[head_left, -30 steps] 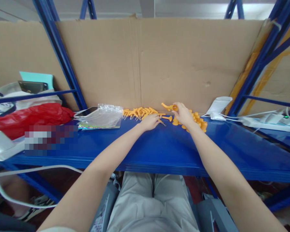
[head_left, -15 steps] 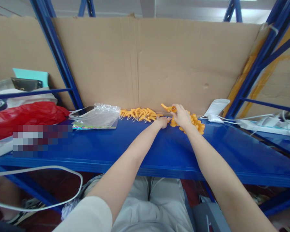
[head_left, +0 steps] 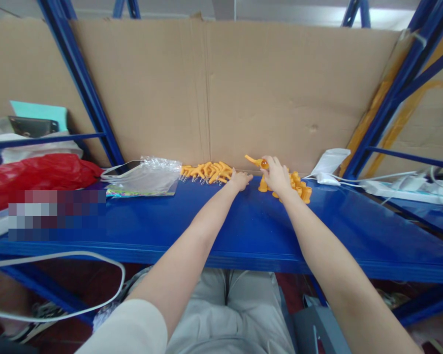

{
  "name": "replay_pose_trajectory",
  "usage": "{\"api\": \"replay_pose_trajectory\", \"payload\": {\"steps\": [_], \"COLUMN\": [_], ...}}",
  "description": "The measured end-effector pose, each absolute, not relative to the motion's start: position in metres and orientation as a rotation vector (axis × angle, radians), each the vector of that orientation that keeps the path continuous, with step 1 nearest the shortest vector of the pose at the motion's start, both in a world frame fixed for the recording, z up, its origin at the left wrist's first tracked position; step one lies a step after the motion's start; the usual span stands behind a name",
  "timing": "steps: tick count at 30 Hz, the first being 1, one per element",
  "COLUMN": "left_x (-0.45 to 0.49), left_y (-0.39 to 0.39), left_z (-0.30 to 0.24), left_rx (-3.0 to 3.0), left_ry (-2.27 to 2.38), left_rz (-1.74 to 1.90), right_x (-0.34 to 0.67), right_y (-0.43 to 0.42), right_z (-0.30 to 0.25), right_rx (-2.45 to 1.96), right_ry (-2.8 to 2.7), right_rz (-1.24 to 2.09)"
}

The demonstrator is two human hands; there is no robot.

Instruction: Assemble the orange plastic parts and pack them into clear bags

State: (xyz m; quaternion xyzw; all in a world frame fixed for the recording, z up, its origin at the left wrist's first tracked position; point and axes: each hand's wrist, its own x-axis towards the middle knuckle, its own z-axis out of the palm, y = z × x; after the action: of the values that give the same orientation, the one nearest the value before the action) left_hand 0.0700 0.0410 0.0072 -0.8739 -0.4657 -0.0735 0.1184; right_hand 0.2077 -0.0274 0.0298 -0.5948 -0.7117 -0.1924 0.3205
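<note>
My right hand (head_left: 278,177) grips an orange plastic piece (head_left: 255,161) with a curved stem and a rounded amber part, held up off the shelf near the cardboard. Under and beside this hand stands a cluster of orange cup-like pieces (head_left: 303,189), partly covered by the fingers. My left hand (head_left: 240,180) is open, its fingers stretched to the right close to the shelf surface. It lies at the right end of a row of orange branch-shaped pieces with small metal chains (head_left: 210,172); whether it touches them I cannot tell.
Left of the row are a clear plastic bag (head_left: 158,178) and a phone (head_left: 123,168). A red bag (head_left: 44,172) lies farther left. White cables and a power strip (head_left: 406,189) are on the right. Cardboard (head_left: 280,88) closes off the back of the blue shelf (head_left: 243,231).
My left hand has drawn slightly left, away from the cup-like pieces, and its fingers have spread. My right hand keeps hold of the orange piece almost in place. The view has shifted a little.
</note>
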Motion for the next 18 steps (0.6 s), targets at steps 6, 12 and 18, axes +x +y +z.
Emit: {"api": "replay_pose_trajectory", "payload": {"steps": [6, 12, 18], "left_x": [0.055, 0.037, 0.002], "left_y": [0.045, 0.061, 0.076], "left_z": [0.01, 0.021, 0.043], "left_rx": [-2.568, -2.44, -2.113], "left_ry": [-1.35, -1.56, -1.663], "left_rz": [-0.361, -0.998, -1.847], "right_x": [0.208, 0.212, 0.209], "right_y": [-0.026, -0.023, -0.023], "right_z": [0.026, 0.026, 0.024], "right_rx": [-1.583, -1.57, -1.593], "right_ry": [-1.868, -1.811, -1.888], "right_rz": [-0.512, -0.524, -0.516]}}
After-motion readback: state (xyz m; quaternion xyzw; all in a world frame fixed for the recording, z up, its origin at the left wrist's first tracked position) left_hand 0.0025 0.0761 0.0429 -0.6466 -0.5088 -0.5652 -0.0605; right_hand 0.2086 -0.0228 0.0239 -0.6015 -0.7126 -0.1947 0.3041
